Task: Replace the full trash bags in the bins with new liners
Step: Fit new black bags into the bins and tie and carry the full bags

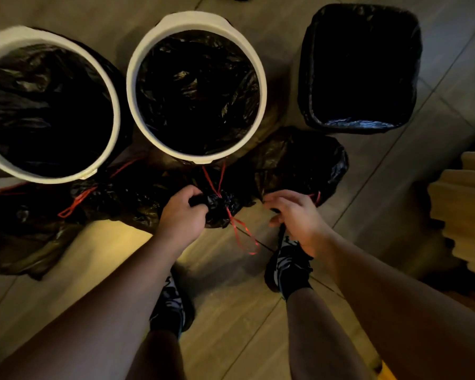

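Note:
Three bins stand in a row on the floor: a white round bin (0,42) at the left, a white round bin (198,20) in the middle, and a rectangular bin (362,124) at the right, each lined with black plastic. Tied black trash bags with red drawstrings lie in front of them. My left hand (183,212) is shut on the gathered neck of the middle bag (222,207). My right hand (296,218) grips the edge of the right bag (302,160) near its red string.
Another full black bag (25,229) lies at the left with a red drawstring loop (74,204). My two shoes (288,264) stand on the tiled floor just behind the bags. Wooden steps or boards (461,204) rise at the right edge.

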The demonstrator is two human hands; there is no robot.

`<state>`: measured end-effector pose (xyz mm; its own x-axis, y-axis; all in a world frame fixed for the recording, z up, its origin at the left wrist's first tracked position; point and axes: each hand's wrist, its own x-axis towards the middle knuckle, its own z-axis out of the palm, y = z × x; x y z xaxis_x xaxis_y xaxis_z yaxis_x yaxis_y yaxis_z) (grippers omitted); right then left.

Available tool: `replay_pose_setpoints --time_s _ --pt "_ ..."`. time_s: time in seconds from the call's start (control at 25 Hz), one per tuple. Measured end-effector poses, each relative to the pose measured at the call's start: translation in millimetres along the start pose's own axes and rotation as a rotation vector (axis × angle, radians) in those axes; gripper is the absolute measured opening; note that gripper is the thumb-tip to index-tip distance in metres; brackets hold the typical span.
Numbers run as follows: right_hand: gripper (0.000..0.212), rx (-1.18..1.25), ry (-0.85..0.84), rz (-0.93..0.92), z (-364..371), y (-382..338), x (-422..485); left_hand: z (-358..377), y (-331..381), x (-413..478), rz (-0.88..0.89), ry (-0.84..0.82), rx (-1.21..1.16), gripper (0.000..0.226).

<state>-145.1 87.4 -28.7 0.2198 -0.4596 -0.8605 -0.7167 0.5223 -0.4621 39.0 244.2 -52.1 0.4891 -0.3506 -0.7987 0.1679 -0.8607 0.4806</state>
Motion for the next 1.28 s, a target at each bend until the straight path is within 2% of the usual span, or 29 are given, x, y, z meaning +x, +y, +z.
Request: replay_pose_setpoints --time_s 0.08,0.16,0.28,0.4,0.48,0.56,0.6,0.68,0.72,0.8,0.92,1.0,1.08,1.16,1.28 --pt "0.044 -0.22 -0.133 -0.115 5 5 -12 3 3 -2 -0.015 0.011 -0.02 0.012" --pt "0.058 -0.477 -0.184 -0.187 12 15 -21 7 9 -3 -0.037 0.01 -0.071 0.009" --pt "0.051 -0.607 -0.171 -0.171 27 33 -25 20 16 -6 -0.085 -0.019 -0.118 0.017" --pt "0.034 -0.528 -0.122 -0.128 37 42 -20 34 17 -9 -0.116 -0.039 -0.151 0.021" --pt "0.024 -0.474 -0.025 -0.093 37 44 -15 38 16 -10 -0.187 -0.056 -0.265 0.039" --pt "0.029 -0.504 0.082 -0.093 29 46 -14 38 14 -10 -0.272 -0.068 -0.281 0.055" --pt "0.031 -0.53 0.137 -0.103 23 47 -15 38 14 -8 -0.276 -0.055 -0.202 0.054" --pt "0.03 -0.56 0.234 -0.139 5 47 -19 38 13 -2 -0.236 -0.007 -0.058 0.03" --pt "0.026 -0.573 0.275 -0.153 -5 47 -21 39 14 2 -0.223 0.017 -0.014 0.018" --pt "0.016 -0.482 0.311 -0.116 -24 44 -23 38 17 4 -0.209 0.063 0.043 0.008" --pt "0.012 -0.184 0.334 -0.073 -41 31 -33 30 27 -6 -0.134 0.144 0.12 0.014" --pt "0.014 -0.202 0.357 -0.148 -45 20 -42 23 35 -18 -0.078 0.186 0.171 0.02" --pt "0.013 -0.272 0.335 -0.238 -45 9 -54 19 47 -38 0.053 0.208 0.231 0.02" --pt "0.01 -0.31 0.295 -0.308 -42 -1 -66 20 61 -58 0.262 0.134 0.188 0.017" --pt "0.012 -0.407 0.262 -0.418 -35 -10 -78 33 80 -72 0.468 -0.099 0.216 0.011"
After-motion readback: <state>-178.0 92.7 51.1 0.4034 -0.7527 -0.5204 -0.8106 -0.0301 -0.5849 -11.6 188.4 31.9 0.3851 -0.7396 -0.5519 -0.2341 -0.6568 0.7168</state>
